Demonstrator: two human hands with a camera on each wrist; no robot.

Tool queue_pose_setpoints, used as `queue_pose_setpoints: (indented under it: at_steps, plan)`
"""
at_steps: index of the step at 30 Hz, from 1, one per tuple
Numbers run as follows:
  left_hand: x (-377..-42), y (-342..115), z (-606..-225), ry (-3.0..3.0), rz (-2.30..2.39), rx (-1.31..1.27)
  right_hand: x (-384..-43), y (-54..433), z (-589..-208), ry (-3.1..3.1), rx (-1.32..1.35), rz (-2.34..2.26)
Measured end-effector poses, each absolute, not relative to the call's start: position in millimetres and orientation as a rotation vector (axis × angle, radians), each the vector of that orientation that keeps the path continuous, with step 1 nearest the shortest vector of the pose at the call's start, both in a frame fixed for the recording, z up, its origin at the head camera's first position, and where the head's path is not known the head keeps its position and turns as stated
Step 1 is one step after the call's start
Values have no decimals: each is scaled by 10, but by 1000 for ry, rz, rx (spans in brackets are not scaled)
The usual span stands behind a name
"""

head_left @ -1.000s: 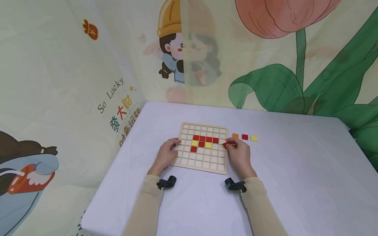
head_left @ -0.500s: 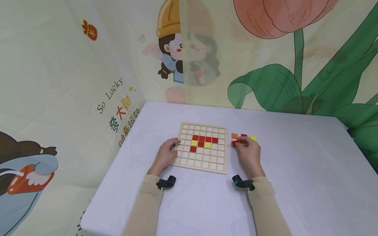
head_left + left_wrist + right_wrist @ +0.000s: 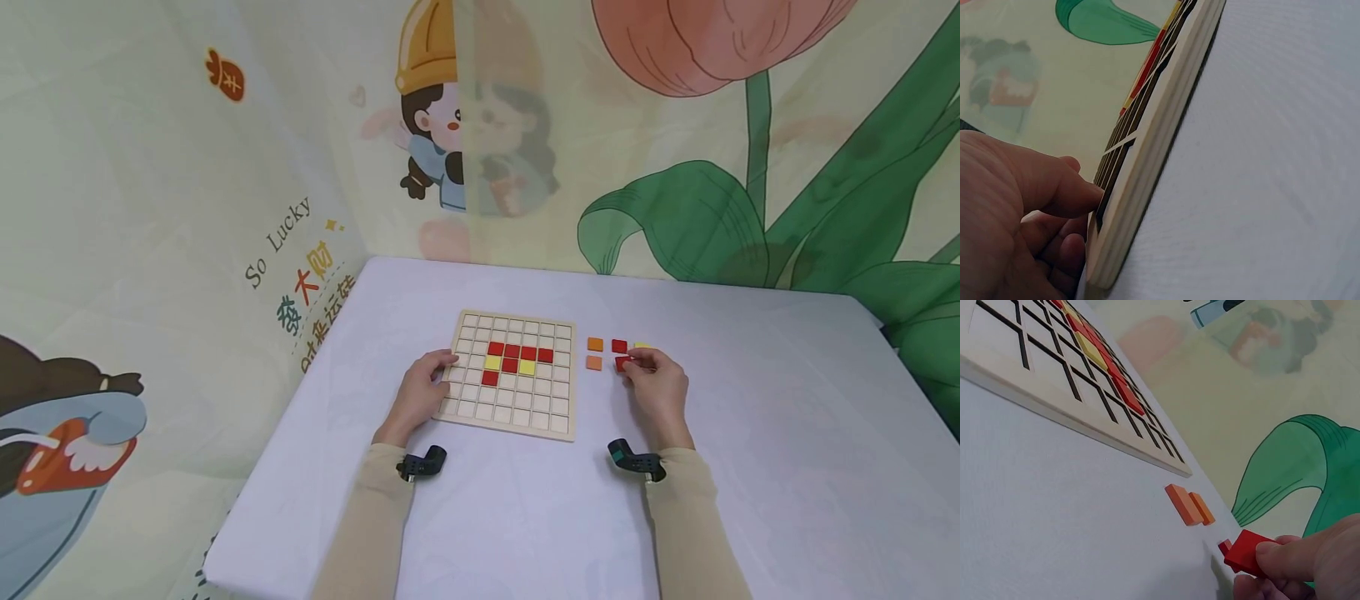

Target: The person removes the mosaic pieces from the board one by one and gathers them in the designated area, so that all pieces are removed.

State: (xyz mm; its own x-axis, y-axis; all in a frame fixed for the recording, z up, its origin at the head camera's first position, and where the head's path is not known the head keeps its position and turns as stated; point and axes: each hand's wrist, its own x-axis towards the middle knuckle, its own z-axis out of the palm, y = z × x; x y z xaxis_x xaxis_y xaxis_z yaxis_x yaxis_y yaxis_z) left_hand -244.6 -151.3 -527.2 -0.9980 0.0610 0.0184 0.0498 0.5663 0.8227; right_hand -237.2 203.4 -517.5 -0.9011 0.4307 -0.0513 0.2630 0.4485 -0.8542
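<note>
In the head view, the left hand (image 3: 422, 396) rests along the left side of the board (image 3: 503, 413), perhaps to steady it on the tabletop (image 3: 517, 517). Red and yellow tiles sit in the board's middle squares. The loose tiles lie to its right, seemingly sorted by colour for easy picking: two orange tiles (image 3: 594, 363), then a red tile (image 3: 619, 345) and a yellow tile (image 3: 640, 344) partly behind the right hand (image 3: 660, 393). In the left wrist view, that grip is loose, with the thumb laid on the board's rim and the other fingers bent beside it. In the right wrist view, the grip is a firm-looking pinch on a second red tile (image 3: 1246, 550), held tilted; whether it touches the tabletop I cannot tell.
</note>
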Motion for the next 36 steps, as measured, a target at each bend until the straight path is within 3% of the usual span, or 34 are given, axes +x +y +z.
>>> queue_pose_setpoints:
  at_steps: [36]
  plan:
    - [-2456, -1527, -5278, 2769, 1443, 93, -2394, 1958, -5279, -2620, -562, 1100]
